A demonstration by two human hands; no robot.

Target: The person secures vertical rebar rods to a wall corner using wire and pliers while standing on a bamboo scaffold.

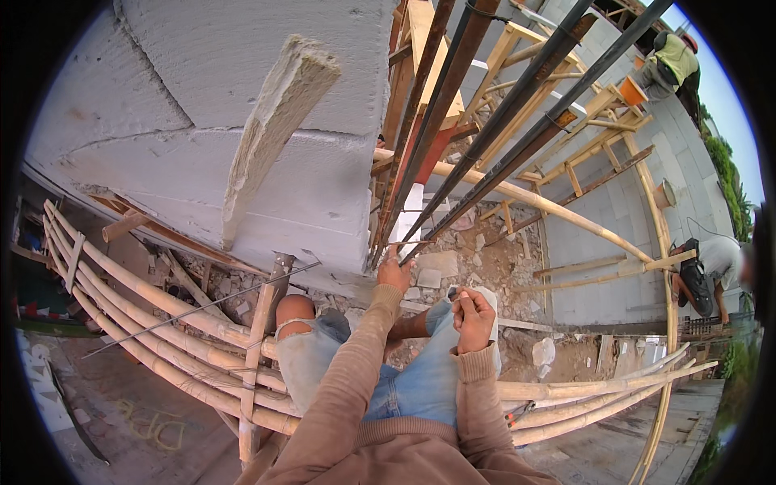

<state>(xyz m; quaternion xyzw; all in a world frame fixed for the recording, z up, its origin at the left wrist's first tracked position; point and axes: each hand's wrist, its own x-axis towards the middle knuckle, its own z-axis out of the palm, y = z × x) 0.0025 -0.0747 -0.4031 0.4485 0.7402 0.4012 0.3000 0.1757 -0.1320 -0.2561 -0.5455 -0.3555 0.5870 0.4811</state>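
Note:
In the middle, my left hand (394,273) reaches to the lower end of a cluster of long dark steel bars (477,153). Its fingers are closed at a thin reddish steel rod (414,242) that crosses the bars. Over my right thigh, my right hand (474,317) is drawn back with thumb and fingers pinched together; whatever it holds, if anything, is too small to name. Left of the bars stands a pale block wall (323,186), with a rough strip of block (275,129) on it.
I sit on bamboo poles (194,347) crossing left to right. A thin metal rod (194,311) lies over them. Pliers (519,414) rest on the right poles. Rubble (453,267) covers the ground below. Two people work at right, one on bamboo scaffolding (647,186) near an orange bucket (632,90).

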